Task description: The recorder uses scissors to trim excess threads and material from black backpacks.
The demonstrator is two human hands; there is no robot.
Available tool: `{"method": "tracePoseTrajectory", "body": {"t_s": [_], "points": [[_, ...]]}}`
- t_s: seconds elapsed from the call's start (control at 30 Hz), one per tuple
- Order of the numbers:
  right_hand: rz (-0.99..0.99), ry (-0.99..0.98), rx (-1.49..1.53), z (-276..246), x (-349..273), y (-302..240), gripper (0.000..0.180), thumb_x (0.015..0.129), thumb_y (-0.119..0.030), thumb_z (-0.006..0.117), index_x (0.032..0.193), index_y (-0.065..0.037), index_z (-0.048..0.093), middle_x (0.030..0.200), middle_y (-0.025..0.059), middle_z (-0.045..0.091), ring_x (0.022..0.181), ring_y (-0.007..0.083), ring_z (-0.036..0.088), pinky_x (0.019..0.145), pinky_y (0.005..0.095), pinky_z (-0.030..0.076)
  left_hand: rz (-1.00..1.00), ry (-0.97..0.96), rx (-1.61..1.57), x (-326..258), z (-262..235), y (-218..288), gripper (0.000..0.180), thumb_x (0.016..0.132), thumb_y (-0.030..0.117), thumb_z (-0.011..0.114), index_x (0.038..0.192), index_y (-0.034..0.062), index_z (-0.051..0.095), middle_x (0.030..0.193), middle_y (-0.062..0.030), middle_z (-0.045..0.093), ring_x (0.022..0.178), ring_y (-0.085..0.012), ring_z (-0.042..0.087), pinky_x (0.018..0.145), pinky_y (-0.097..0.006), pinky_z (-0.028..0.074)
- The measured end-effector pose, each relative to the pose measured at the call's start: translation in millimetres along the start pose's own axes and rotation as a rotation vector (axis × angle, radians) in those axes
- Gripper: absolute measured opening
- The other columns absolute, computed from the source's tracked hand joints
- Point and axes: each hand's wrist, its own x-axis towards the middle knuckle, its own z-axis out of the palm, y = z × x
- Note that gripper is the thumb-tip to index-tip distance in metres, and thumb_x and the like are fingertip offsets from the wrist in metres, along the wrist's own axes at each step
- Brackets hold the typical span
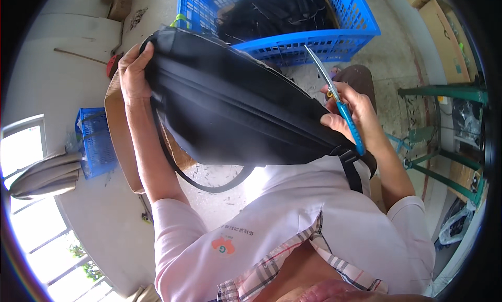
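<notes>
A black backpack [219, 103] with long seams lies slantwise in front of my chest. At its upper left end, my left hand [135, 72] is closed round the edge, thumb on top. A black strap [214, 188] loops below it, and a webbing strap with a buckle [346, 155] hangs from its right end. Scissors with teal handles [346, 120] rest in my right hand [358, 111], their metal blades pointing up and away to the left. The right thumb is beside the backpack's right end; I cannot tell whether it touches.
Beyond the backpack stands a blue plastic crate [334, 43] holding black fabric items. A cardboard box [119, 140] and a smaller blue crate [99, 142] are at the left. Green metal racking [444, 93] runs along the right. Scraps lie on the floor [214, 200].
</notes>
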Motion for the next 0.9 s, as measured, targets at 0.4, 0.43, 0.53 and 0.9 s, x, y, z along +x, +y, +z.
{"method": "tracePoseTrajectory", "body": {"t_s": [0.4,0.43,0.53,0.9], "points": [[-0.41,-0.109,-0.235,10.4,-44.4,4.0,0.044,0.062,0.003,0.061,0.104,-0.003,0.05,0.06,0.0023,0.049,0.053,0.0175,0.05,0.048,0.03,0.041,-0.058,0.175,-0.142,-18.3,-28.2,-14.2,0.025,0.079,0.002,0.055,0.102,-0.0053,0.059,0.095,-0.0117,0.062,0.086,-0.0194,0.06,0.079,-0.029,0.048],[-0.411,-0.106,-0.237,7.8,-47.4,3.6,0.044,0.062,0.003,0.061,0.104,-0.003,0.05,0.06,0.0023,0.049,0.053,0.0175,0.05,0.048,0.03,0.041,-0.056,0.173,-0.143,-21.0,-27.9,-16.2,0.025,0.079,0.002,0.055,0.102,-0.0053,0.059,0.095,-0.0117,0.062,0.086,-0.0194,0.06,0.079,-0.029,0.048],[-0.488,0.12,-0.466,-8.2,-46.4,3.1,0.039,0.063,-0.002,0.066,0.1,0.0,0.054,0.074,0.0105,0.057,0.06,0.0229,0.056,0.054,0.032,0.045,0.108,0.223,-0.214,-29.7,-18.8,-15.8,0.022,0.079,0.003,0.056,0.099,-0.0038,0.061,0.087,-0.0105,0.063,0.079,-0.0181,0.062,0.075,-0.028,0.049],[-0.412,-0.041,-0.452,-9.2,40.9,-40.0,0.063,0.057,-0.038,0.077,0.1,-0.001,0.051,0.084,0.0122,0.056,0.074,0.0264,0.057,0.066,0.0356,0.047,0.162,0.227,-0.14,-41.5,10.9,-4.8,0.03,0.078,0.007,0.057,0.106,-0.0051,0.058,0.098,-0.0126,0.062,0.087,-0.0195,0.06,0.083,-0.029,0.045]]}}
